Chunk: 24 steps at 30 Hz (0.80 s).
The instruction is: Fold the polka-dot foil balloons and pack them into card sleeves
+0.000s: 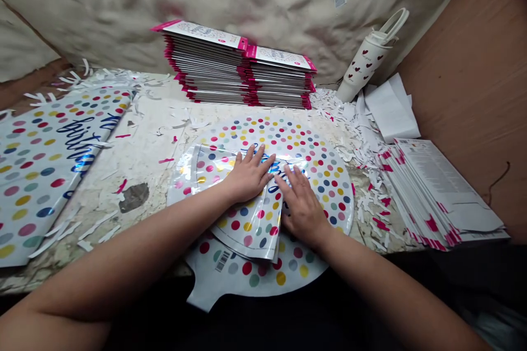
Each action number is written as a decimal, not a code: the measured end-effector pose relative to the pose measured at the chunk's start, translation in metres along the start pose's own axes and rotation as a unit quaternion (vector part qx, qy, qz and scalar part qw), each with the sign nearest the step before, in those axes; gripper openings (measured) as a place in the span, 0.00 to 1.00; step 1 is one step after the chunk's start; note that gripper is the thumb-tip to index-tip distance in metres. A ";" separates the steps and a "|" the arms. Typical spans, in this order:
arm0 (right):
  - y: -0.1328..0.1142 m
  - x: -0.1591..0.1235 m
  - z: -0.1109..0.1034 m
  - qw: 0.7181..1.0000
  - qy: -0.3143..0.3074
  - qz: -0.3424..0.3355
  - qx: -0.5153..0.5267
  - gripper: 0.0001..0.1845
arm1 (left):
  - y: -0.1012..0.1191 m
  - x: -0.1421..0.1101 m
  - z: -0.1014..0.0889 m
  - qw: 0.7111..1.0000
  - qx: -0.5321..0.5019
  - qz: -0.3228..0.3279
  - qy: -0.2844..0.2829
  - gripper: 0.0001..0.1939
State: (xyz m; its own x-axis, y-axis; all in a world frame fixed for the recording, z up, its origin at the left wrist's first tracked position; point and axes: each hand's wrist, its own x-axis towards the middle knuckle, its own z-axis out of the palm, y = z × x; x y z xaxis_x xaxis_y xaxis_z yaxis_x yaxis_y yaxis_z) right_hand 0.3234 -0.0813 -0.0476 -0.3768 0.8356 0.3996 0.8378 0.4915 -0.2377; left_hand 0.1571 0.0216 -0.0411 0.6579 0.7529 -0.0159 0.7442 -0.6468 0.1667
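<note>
A round white foil balloon (333, 164) with coloured dots lies flat in front of me, its tail hanging over the table's near edge. On top of it rests a folded dotted foil balloon (247, 225) with blue lettering, partly covered by my hands. My left hand (249, 175) lies flat on the folded balloon, fingers spread. Close beside it, my right hand (304, 205) rests at the folded balloon's right edge with fingers stretched out. Parts of the lettering are hidden under the fingers.
Pink-edged packets (242, 71) are stacked at the back. More dotted foil balloons (49, 170) lie at left. A tilted white tumbler (364, 63) stands back right, near paper scraps (341, 115). Printed cards (444, 192) lie at right beside a brown panel (473, 66).
</note>
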 end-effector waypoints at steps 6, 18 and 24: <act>0.009 0.001 -0.001 0.946 0.015 -0.319 0.062 0.13 | 0.002 -0.010 -0.002 0.997 -0.007 0.071 -0.014 0.24; 0.022 0.032 -0.020 0.789 -0.189 0.338 0.476 0.17 | -0.088 -0.107 -0.033 0.975 -0.130 -0.181 0.022 0.29; 0.021 0.059 -0.014 0.784 -0.213 0.400 0.424 0.15 | -0.023 -0.131 -0.055 0.956 -0.077 -0.057 0.278 0.23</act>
State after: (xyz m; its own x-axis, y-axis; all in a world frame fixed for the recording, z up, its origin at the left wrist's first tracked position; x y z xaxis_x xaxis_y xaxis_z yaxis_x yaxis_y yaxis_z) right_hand 0.3243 -0.0253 -0.0161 -0.1147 0.8770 -0.4666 0.3780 -0.3958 -0.8369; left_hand 0.0478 -0.0553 0.0115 0.3784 0.7934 0.4767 0.7535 -0.5632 0.3393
